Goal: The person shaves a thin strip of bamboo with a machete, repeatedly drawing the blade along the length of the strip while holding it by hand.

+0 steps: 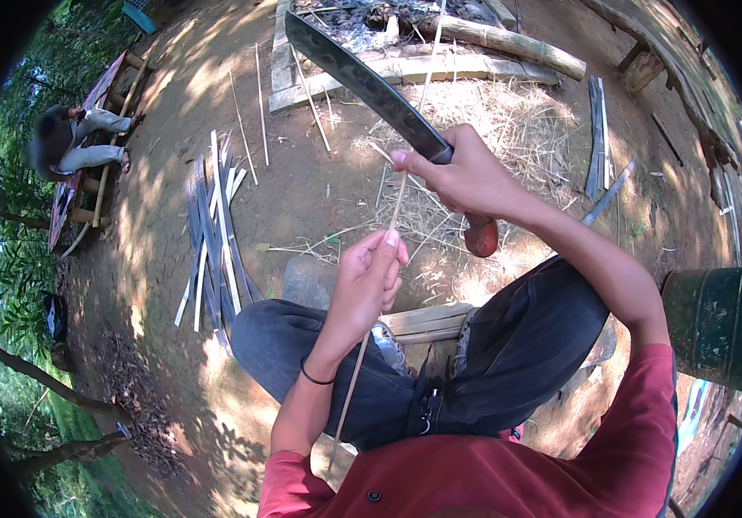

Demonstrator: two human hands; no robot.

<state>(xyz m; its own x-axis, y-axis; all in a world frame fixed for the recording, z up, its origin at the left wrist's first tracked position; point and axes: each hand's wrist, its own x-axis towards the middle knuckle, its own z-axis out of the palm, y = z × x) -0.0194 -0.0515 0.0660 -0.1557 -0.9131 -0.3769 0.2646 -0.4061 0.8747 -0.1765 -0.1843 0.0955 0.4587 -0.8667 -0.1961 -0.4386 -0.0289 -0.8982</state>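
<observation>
My right hand (474,177) is wrapped round the handle of a machete (371,86), whose dark broad blade points up and to the left. Below the fist shows the handle's reddish-brown end. In front of my lap, my left hand (369,274) pinches a long thin bamboo strip (353,380). The strip runs from beside my waist up through the fingers and past the base of the blade. My right thumb lies close to the strip; whether it touches is hard to tell. Between my feet lie several flat pale bamboo slats (427,321).
A bundle of dark and pale split strips (213,233) lies on the left; more strips (597,138) lie at right. Pale shavings (509,129) cover the ground ahead, before a framed fire pit (414,69). A green drum (712,328) stands at right. A person (86,142) sits far left.
</observation>
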